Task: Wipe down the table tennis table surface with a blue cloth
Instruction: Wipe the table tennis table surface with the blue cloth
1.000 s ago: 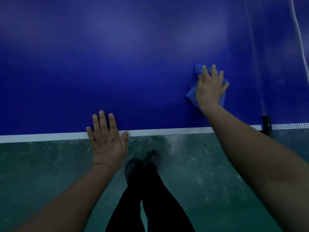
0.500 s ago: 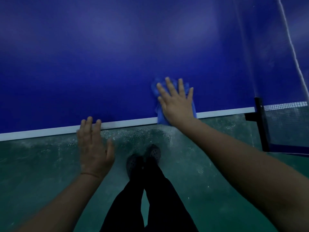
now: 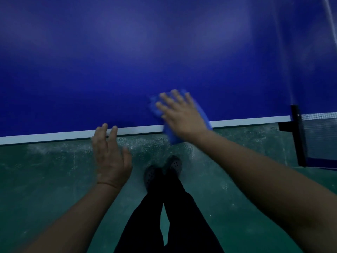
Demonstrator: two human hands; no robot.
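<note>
The dark blue table tennis table [image 3: 127, 61] fills the upper half of the view, with a white line along its near edge. My right hand [image 3: 182, 114] lies flat with spread fingers on a blue cloth [image 3: 172, 135] at that near edge. Part of the cloth hangs over the edge below my palm. My left hand [image 3: 111, 154] hovers at the edge further left, fingers straight, fingertips at the white line, holding nothing.
The black net post [image 3: 299, 136] and net [image 3: 321, 136] stand at the right end of the table edge. Below lies a green floor [image 3: 45, 179] with pale scuffs. My legs and dark shoes [image 3: 164, 168] are close under the table edge.
My right hand has dragged the cloth from further out on the table, left and back to the near edge. My left hand slid back off the table surface to its edge.
</note>
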